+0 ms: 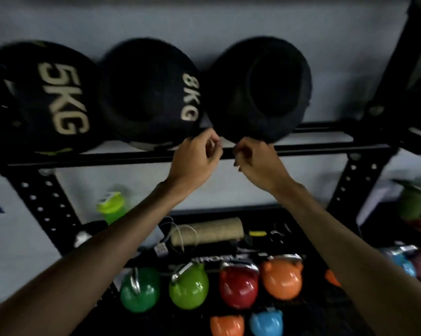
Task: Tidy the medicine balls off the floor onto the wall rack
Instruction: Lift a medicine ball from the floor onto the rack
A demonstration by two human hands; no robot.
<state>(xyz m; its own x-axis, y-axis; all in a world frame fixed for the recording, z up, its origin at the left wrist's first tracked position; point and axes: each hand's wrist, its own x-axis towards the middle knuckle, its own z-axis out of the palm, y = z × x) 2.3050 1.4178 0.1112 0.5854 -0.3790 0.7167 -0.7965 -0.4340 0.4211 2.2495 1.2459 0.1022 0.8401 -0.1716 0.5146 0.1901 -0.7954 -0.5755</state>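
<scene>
Three black medicine balls sit side by side on the black wall rack (313, 147): one marked 5KG (46, 98) at the left, one marked 8KG (148, 93) in the middle, and an unmarked one (260, 88) at the right. My left hand (196, 163) and my right hand (258, 163) hover just below the unmarked ball, in front of the rack's front rail. Both have loosely curled fingers and hold nothing. They are close together without touching the ball.
Below the rack lie several coloured kettlebells: green (140, 291), lime (188, 287), red (238, 287), orange (281, 277), blue (266, 323). A roll of twine (207, 231), a lime shaker bottle (111, 206) and small items sit behind them. A green flask (415, 202) stands at the right.
</scene>
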